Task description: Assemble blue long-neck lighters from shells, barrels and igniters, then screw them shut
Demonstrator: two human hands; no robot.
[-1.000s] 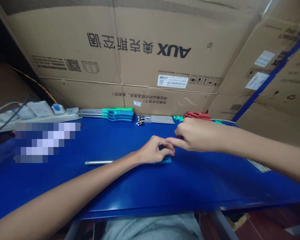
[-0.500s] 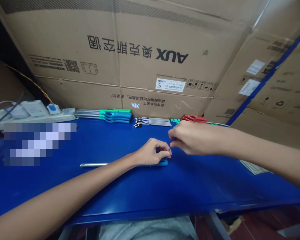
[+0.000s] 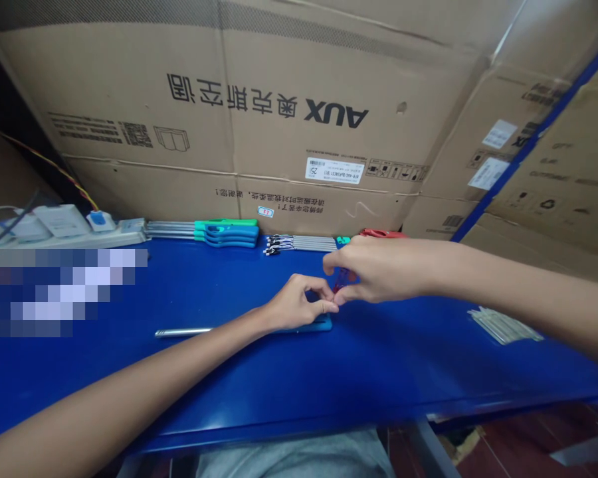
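Note:
A lighter with a long metal barrel (image 3: 183,332) and a blue handle (image 3: 321,324) lies on the blue table, under and beside my left hand. My left hand (image 3: 301,305) rests over the handle, its thumb and forefinger closed in a pinch. What sits between those fingertips is too small to make out. My right hand (image 3: 379,271) comes in from the right with its fingers curled round a small red, see-through piece (image 3: 341,280). Its fingertips meet those of my left hand just above the end of the handle.
Behind stand stacked blue and green lighters (image 3: 229,232), a row of slim grey wired parts (image 3: 311,243), small green pieces (image 3: 343,241) and red handles (image 3: 383,233). A power strip (image 3: 129,232) is at left, a bundle of pale strips (image 3: 503,325) at right. Cardboard (image 3: 259,153) walls the back.
My right hand has shifted slightly left and turned, so the red piece in it now shows. My left hand stays at the handle. The view has moved a little.

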